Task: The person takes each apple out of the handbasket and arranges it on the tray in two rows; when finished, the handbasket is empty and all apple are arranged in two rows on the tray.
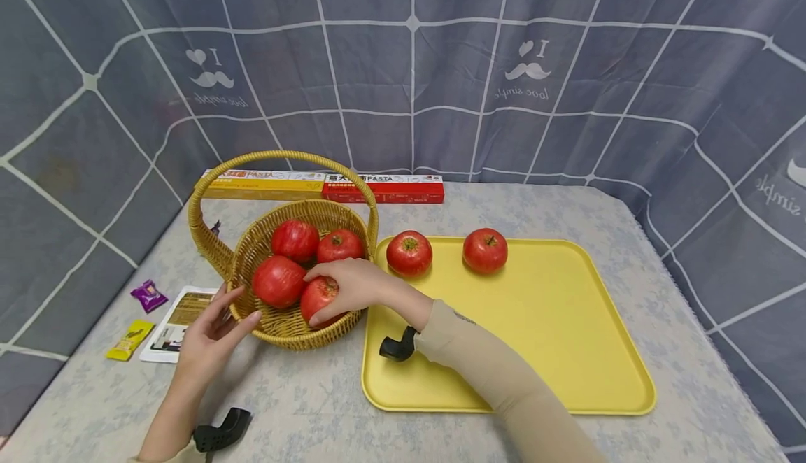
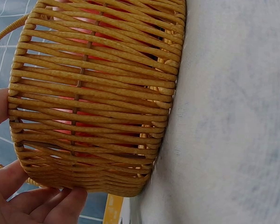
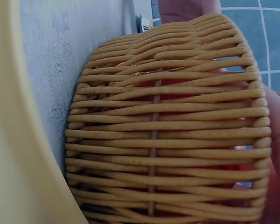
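Observation:
A woven wicker basket (image 1: pixel 296 341) with a tall arched handle holds several red apples. My left hand (image 1: pixel 210 333) grips its near left rim; in the left wrist view the fingers (image 2: pixel 67 205) lie against the woven side and the thumb is at the rim. Reaching over the basket's right edge, my right hand (image 1: pixel 349 285) holds an apple (image 1: pixel 317 296) inside, thumb on the near side and fingers over the far side. Beside it sits another apple (image 1: pixel 278 282), with two more behind. The right wrist view shows mostly the basket's side (image 3: pixel 168 121), which hides much of the hand.
Right of the basket lies a yellow tray (image 1: pixel 535 337) bearing an apple (image 1: pixel 409 253) at its back left and another apple (image 1: pixel 485 250). Pasta boxes (image 1: pixel 383 189) stand behind. At left are a purple wrapped candy (image 1: pixel 149 296), a yellow packet (image 1: pixel 130 340) and a white-edged pouch (image 1: pixel 179 323).

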Motion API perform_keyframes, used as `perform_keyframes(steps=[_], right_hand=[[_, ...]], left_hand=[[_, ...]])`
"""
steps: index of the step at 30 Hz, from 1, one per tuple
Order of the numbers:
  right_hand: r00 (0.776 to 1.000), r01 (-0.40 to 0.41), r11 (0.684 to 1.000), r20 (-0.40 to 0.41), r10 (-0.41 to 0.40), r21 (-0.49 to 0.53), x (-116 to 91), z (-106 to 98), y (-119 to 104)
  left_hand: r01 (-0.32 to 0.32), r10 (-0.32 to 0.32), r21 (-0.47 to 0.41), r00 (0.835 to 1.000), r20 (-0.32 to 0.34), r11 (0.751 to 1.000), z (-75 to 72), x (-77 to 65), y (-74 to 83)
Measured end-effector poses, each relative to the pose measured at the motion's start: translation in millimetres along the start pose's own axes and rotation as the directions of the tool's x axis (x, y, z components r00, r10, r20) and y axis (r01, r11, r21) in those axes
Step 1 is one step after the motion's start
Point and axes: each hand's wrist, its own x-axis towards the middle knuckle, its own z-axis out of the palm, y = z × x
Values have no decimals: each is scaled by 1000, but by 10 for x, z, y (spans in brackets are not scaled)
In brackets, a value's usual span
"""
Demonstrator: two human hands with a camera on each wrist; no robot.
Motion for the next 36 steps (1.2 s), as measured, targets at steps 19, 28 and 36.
perform_keyframes(steps=[19,28,36], right_hand=[[862,301,868,-503,-70,394,-1060,-639,232],[709,388,782,-700,85,487,-1815,-922,950],[628,36,824,-654,422,566,-2308,-866,1559]], left_hand=[[13,-13,2,1000,4,1000,7,19,-23],[31,-31,0,1000,3,1000,12,18,-22],[29,-29,-8,1000,9,1000,11,21,-17]])
